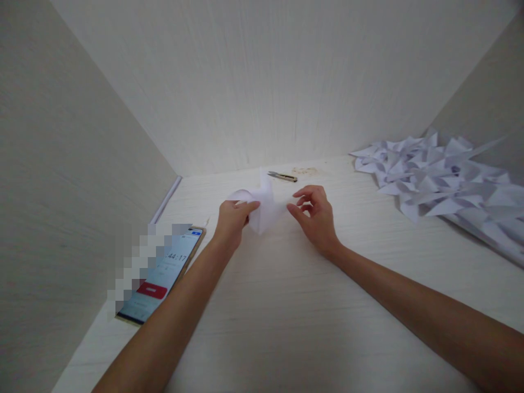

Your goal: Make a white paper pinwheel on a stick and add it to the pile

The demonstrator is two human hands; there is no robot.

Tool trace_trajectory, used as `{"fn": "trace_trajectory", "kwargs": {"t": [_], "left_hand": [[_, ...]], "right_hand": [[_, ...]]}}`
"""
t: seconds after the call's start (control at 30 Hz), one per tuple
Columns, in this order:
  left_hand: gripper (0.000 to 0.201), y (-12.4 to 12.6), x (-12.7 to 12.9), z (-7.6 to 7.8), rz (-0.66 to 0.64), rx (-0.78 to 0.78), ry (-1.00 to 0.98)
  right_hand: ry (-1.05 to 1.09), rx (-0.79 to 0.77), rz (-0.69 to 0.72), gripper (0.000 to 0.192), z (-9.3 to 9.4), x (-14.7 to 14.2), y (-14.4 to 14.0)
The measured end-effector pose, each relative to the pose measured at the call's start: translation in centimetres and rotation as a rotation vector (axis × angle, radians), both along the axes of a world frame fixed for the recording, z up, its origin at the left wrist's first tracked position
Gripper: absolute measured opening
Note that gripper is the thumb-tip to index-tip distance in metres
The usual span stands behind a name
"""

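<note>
A white paper pinwheel (264,210), partly curled, is held up off the table in the middle of the head view. My left hand (236,215) pinches it at its left side, thumb in front and the fingers partly hidden behind the paper. My right hand (314,214) hovers just right of the pinwheel. Its fingers are curved, with a gap between thumb and forefinger, and nothing shows in them. Just behind the pinwheel lies a pair of small thread snips (283,176) with a yellowish handle, its blades pointing left.
A heap of folded white paper pieces (446,174) lies at the right against the wall. At the left, a phone (172,273) showing a timer rests beside my left forearm, partly blurred out. Pale walls (262,82) enclose the white table (286,305) at the back and sides.
</note>
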State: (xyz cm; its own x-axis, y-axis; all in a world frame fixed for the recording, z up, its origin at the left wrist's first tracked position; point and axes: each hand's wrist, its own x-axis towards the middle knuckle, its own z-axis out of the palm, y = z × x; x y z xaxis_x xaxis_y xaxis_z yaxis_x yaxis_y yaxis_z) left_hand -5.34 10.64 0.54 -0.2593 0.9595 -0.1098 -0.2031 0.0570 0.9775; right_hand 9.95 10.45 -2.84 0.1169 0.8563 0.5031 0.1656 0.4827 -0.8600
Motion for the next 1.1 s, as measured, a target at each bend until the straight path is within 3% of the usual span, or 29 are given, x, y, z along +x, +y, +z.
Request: {"fn": "trace_trajectory", "kwargs": {"t": [0.13,0.2,0.27,0.5,0.83,1.1], "left_hand": [[0.012,0.2,0.1,0.1,0.076,-0.057,-0.234],[0.011,0.1,0.4,0.3,0.09,-0.06,-0.275],[0.01,-0.2,0.9,0.2,0.073,-0.057,-0.292],[0.009,-0.9,1.9,-1.3,-0.061,0.016,-0.213],[0.009,-1.3,2.7,-1.9,-0.104,0.097,-0.064],[0.008,-1.5,2.9,-2.1,-0.108,0.099,-0.083]], "right_hand": [[0.056,-0.146,0.241,0.014,-0.5,-0.2,0.3],[0.063,-0.22,0.393,0.015,-0.5,-0.2,0.4],[0.059,-0.266,0.453,0.015,-0.3,-0.3,0.3],[0.17,-0.349,0.332,0.009,0.6,-0.4,-0.1],[0.183,-0.404,0.223,0.026,0.5,-0.4,0.1],[0.194,-0.434,0.189,0.023,0.4,-0.3,0.1]]}}
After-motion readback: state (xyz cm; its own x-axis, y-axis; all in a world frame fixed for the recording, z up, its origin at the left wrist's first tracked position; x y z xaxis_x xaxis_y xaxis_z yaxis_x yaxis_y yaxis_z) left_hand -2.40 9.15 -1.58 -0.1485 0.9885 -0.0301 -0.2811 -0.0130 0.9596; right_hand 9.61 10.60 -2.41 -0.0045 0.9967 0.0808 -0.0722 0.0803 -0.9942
